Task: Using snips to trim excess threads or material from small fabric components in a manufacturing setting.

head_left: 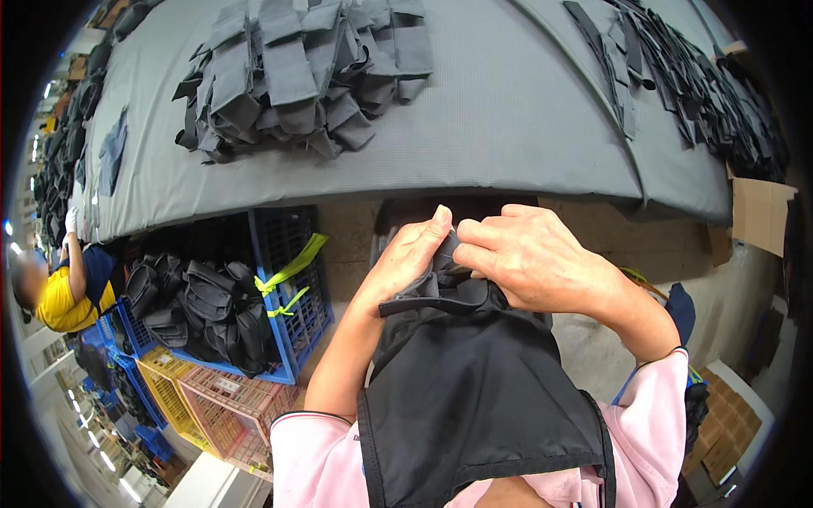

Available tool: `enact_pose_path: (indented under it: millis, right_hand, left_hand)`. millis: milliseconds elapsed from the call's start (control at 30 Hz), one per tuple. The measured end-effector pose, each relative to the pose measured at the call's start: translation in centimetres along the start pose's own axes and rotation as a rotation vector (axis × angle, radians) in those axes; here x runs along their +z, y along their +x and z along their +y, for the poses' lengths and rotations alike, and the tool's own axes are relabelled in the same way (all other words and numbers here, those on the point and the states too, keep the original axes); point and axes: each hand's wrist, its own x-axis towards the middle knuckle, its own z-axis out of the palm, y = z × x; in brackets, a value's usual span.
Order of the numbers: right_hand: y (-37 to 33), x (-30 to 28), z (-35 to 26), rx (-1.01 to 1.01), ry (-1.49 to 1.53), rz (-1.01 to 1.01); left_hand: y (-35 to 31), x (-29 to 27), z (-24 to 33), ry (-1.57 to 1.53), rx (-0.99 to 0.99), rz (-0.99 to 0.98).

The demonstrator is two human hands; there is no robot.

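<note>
I've got both hands pinching the black fabric pouch [474, 381] at its top, held over my lap below the table's [525, 110] near edge: left hand [406, 258] and right hand [533, 254] gripping strap end. Looks mid-job; finished-looking stack [305, 68] sits at far edge, more in blue crate [292, 254].

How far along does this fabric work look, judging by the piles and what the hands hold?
Looks done: a stack of grey fabric pieces lies on the grey table, with dark straps piled at its right. In hand: the left hand and right hand pinch the top of a black fabric piece. Possibly left: black bags fill the blue crate; finished or waiting, I cannot tell.
</note>
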Motion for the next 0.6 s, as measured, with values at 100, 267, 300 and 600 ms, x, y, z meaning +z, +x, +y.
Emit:
enact_pose_path:
  millis: [100, 267, 300, 600]
  right_hand:
    - [-0.4, 0.1, 0.1, -0.009, 0.004, -0.006]
    - [-1.6, 1.2, 0.4, 0.228, 0.283, 0.323]
    - [-1.9, 1.3, 0.5, 0.228, 0.282, 0.321]
    - [-3.3, 4.9, -2.2, 0.604, 0.797, 0.575]
  left_hand:
    - [-0.1, 0.2, 0.6, -0.015, -0.07, -0.021]
    - [-0.1, 0.3, 1.0, -0.03, -0.064, 0.03]
    - [0.1, 0.4, 0.9, -0.033, -0.063, 0.03]
    - [1.0, 2.0, -0.2, 0.085, 0.33, 0.362]
